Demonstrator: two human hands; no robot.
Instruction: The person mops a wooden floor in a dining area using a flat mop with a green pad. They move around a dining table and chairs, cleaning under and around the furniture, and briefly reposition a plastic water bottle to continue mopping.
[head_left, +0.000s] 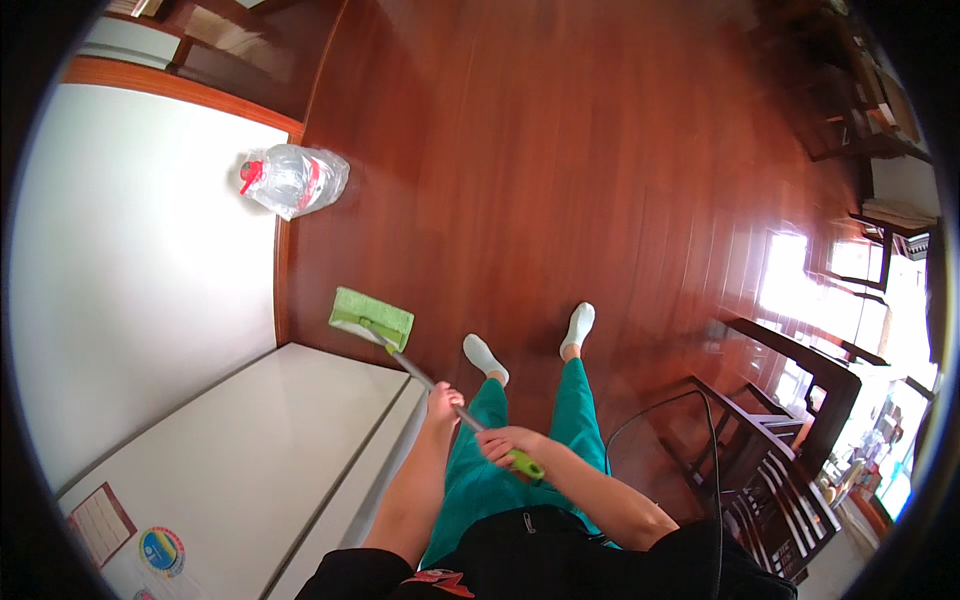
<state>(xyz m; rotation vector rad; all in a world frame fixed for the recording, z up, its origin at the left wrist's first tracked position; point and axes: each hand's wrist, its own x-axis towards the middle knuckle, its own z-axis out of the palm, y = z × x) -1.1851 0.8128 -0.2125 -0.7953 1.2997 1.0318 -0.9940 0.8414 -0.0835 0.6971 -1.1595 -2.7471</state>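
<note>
Both my hands hold the grey pole of a flat mop, tilted down towards the left. My left hand (445, 401) grips the pole about midway. Closer to my body, my right hand (510, 445) is closed around it just above the green handle end (526, 465). The mop's green rectangular head (371, 319) lies on the reddish-brown wooden floor (540, 187), left of my feet and near the corner of the white wall and a white cabinet. Further ahead, a large clear plastic bottle (296, 180) with a red cap, wrapped in clear plastic, stands against the wall.
The white cabinet (285, 420), with stickers on it, stands close on my left beside the white wall (165, 217). A dark wooden chair (772, 480) is at my right, with a black cable (712, 450) hanging before it. More dark furniture lines the right side.
</note>
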